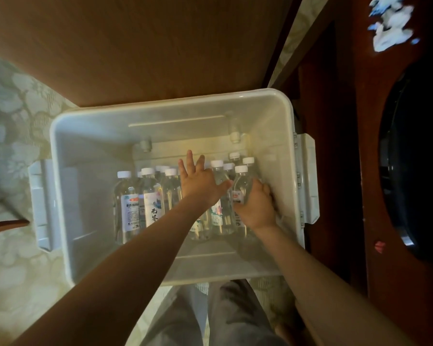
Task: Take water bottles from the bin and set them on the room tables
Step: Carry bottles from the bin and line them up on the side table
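**Bottles being picked from the bin**

A white plastic bin (pixel 60 151) is seen from above, set on a patterned carpet (pixel 15 101) and pushed against a brown wooden panel (pixel 135 46). A cluster of clear water bottles (pixel 150 196) with white caps is packed in the right half of the bin; the left half is bare. Both arms are reached down into it.

The right hand (pixel 256 208) is wrapped around the body of one bottle (pixel 241 182) at the right edge of the cluster, close to the bin's right wall; the fingers are curled round the far side and mostly hidden, but the bottle is judged to be clasped. The left hand (pixel 198 181) is held flat with its fingers spread, resting on or just above the bottles in the middle of the group; nothing is gripped by it, and whether contact is made cannot be told.

The step in hand is judged to be the first one: bottles are being taken out, and none has yet been carried to a table. Dark red-brown furniture (pixel 348 171) is seen just right of the bin, though whether it is one of the room tables cannot be told.

For the next move, the clasped bottle would need to be lifted straight up, clear of its neighbours and of the bin's rim. The spread hand would need to be closed round a second bottle, low enough on the body that it is not tipped against the others.
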`<state>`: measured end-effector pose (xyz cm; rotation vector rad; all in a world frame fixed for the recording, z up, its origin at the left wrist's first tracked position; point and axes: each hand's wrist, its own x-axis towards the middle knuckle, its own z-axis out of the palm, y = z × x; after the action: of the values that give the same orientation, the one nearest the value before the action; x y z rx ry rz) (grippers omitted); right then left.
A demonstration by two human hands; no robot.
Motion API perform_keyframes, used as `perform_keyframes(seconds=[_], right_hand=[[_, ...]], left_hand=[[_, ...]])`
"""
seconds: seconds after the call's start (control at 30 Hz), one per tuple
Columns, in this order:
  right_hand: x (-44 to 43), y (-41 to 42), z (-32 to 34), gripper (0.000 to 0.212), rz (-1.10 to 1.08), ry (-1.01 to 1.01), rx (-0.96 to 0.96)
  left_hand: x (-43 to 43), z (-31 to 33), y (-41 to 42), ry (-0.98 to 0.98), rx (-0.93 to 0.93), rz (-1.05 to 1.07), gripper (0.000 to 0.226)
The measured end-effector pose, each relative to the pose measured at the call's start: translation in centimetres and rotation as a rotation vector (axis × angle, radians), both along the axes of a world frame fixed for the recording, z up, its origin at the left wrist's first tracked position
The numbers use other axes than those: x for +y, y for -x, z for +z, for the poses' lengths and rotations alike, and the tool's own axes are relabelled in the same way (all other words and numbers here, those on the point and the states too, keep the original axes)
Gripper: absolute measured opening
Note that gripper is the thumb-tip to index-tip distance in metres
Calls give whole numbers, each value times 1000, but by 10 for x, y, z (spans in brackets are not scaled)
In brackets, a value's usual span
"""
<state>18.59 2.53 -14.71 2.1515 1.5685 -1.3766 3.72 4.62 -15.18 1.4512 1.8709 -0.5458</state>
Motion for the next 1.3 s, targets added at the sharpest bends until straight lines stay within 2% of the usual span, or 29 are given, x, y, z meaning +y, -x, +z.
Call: perform_keyframes(seconds=[0.17,0.33,0.43,0.5,0.63,0.73,0.83,1.0,1.1,1.23,1.3], right_hand=[[2,2,1,79,31,1,-26],[8,-1,5,71,16,27,-9],[5,-2,8,71,-71,22,73],[1,-3,9,68,-94,-4,108],[-8,-5,13,77,-77,-48,105],[-8,-4,12,82,-17,-23,74],[-3,-2,9,87,33,25,33],[3,-1,4,88,123,63,-22],[3,-5,3,81,72,61,26],[4,-8,11,91,-15,28,142],[8,-5,23,86,-42,12,188]], left_hand=[[-4,3,2,-63,-10,3,73],[-22,14,4,-272,-122,109,64],[-42,25,0,-406,-205,186,80],[-53,32,-4,-449,-263,271,80],[-70,46,-15,-378,-323,444,73],[-77,49,-20,-398,-437,577,63],[-82,47,-17,-400,-555,698,63],[-83,47,-7,-419,-639,719,54],[-75,56,-1,-419,-675,807,49],[-66,68,9,-438,-722,914,42],[-66,75,16,-465,-736,952,41]])
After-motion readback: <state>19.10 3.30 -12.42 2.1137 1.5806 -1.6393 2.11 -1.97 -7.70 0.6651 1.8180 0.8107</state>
